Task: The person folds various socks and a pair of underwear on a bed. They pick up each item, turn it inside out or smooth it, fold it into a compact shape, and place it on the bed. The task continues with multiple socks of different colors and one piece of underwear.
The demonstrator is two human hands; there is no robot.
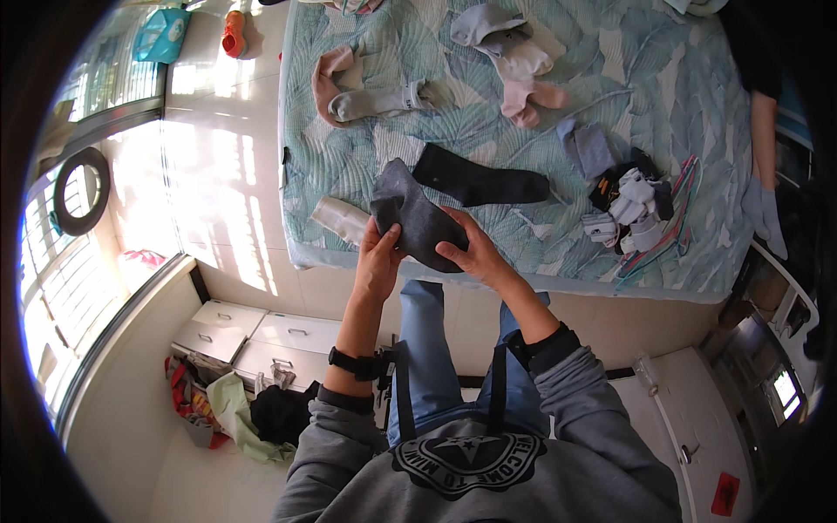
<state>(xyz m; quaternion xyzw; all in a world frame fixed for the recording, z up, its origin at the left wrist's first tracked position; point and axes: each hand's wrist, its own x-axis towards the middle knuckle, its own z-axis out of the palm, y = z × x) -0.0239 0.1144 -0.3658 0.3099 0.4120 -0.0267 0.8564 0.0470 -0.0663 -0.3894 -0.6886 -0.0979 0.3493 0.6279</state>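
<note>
Both my hands hold a dark grey sock [422,225] above the near edge of the bed. My left hand [381,255] grips its left side between thumb and fingers, and my right hand [471,252] has its right end. Just beyond lies a black sock [480,176]. A cream sock [341,219] is flat on the quilt to the left. Farther back are a pink sock [327,82] touching a light grey sock [376,103], and more socks in grey, white and pink [523,62]. To the right, a folded grey-blue sock [586,149] rests beside a pile of bundled socks [633,202].
Coloured hangers [683,209] lie by the pile on the leaf-patterned quilt [392,144]. Another person's leg [764,144] shows at the right edge. White drawers [288,333] and a heap of clothes [229,405] are at lower left. An orange shoe [233,36] stands on the floor.
</note>
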